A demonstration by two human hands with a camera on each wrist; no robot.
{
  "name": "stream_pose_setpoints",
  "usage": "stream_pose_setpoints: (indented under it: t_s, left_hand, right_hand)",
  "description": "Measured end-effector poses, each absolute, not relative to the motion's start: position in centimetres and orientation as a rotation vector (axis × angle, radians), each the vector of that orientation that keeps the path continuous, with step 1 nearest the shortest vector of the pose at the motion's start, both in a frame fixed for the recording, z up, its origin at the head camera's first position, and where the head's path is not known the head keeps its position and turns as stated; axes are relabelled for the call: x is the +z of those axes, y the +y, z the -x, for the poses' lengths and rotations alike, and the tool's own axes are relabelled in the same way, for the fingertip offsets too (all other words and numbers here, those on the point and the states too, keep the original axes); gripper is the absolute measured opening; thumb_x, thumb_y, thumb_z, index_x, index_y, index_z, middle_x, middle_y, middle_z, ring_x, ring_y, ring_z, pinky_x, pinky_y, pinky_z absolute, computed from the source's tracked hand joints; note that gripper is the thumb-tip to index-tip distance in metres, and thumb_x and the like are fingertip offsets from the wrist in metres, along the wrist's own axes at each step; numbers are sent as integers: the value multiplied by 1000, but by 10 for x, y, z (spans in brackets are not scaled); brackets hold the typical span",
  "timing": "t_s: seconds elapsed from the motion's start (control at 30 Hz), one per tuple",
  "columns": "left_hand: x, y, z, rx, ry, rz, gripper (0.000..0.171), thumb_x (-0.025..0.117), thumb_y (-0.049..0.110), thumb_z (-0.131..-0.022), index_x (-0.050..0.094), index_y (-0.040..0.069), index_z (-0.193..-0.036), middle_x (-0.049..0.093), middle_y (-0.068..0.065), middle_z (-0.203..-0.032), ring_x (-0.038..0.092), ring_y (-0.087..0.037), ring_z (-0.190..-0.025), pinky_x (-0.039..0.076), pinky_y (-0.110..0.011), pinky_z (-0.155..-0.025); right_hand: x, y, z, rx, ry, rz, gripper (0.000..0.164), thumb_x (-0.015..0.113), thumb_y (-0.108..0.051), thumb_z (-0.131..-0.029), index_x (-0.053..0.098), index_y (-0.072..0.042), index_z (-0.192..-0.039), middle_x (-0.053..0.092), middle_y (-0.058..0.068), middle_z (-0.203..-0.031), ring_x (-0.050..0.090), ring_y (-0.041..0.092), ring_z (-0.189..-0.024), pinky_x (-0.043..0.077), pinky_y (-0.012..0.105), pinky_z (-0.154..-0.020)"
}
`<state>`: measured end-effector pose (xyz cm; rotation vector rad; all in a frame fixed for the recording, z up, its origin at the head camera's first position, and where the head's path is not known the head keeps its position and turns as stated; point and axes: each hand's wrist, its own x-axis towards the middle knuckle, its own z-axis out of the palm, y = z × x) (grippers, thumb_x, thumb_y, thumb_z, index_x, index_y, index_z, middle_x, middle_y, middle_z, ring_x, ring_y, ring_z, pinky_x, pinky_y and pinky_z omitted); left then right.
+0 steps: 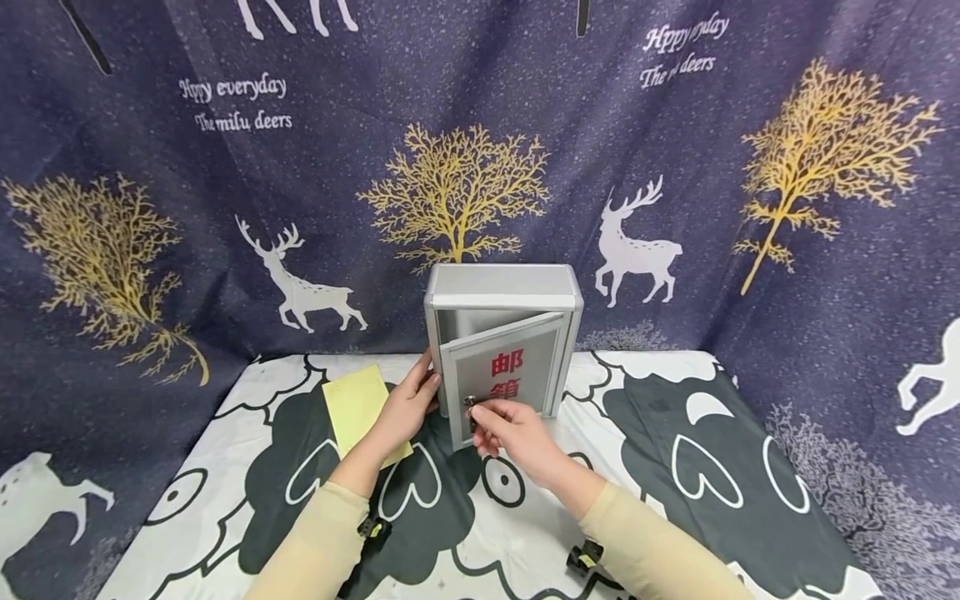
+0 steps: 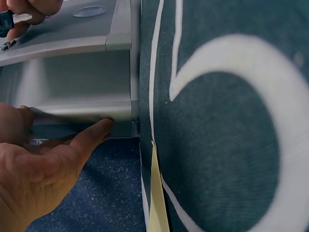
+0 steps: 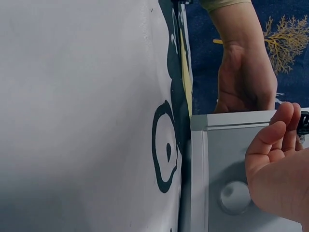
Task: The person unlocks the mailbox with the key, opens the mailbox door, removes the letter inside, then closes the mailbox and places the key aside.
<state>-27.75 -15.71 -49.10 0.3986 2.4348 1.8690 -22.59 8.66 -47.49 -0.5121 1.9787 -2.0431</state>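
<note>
A grey metal mailbox with red characters stands upright, its door swung partly outward and a gap showing along its top and left. My right hand pinches a black-headed key at the lock on the door's left side. Part of a silver blade shows beside those fingers in the left wrist view. Against the mailbox's left side rests my left hand, its fingers stretched along the wall and the thumb near the front edge. The right wrist view shows this hand beyond the door.
Yellow paper lies left of the mailbox, partly behind my left forearm. A black, white and dark-grey patterned cloth covers the surface. Behind the mailbox hangs a dark blue curtain printed with deer and golden trees.
</note>
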Motion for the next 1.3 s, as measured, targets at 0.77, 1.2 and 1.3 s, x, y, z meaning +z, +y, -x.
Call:
stream_pose_setpoints:
  t_s: [0.77,1.2,1.3]
  left_hand:
    - [-494,-158,278,1869,2446,-386,64,47,31,-123,21,27,-181,47,-24,-170,52,-40,-153,55,-55,-114]
    - [-492,-157,277,1874,2421,-360,63,47,33,-123,21,31,-181,46,-22,-171,50,-39,-154,53,-55,-116]
    - [-493,-157,277,1872,2431,-370,63,46,32,-123,21,29,-181,46,-23,-171,51,-40,-153,54,-55,-115]
  right_hand:
    - [-479,68,244,-2105,1985,472,40,63,-30,-117,72,8,-125,71,4,-84,70,16,-73,52,25,-64]
    - [-482,60,256,-2173,1967,429,37,65,-27,-116,72,9,-124,70,2,-81,69,14,-70,52,24,-62]
    - [-482,59,257,-2180,1977,424,37,65,-27,-116,73,8,-123,70,2,-81,69,14,-70,52,24,-62]
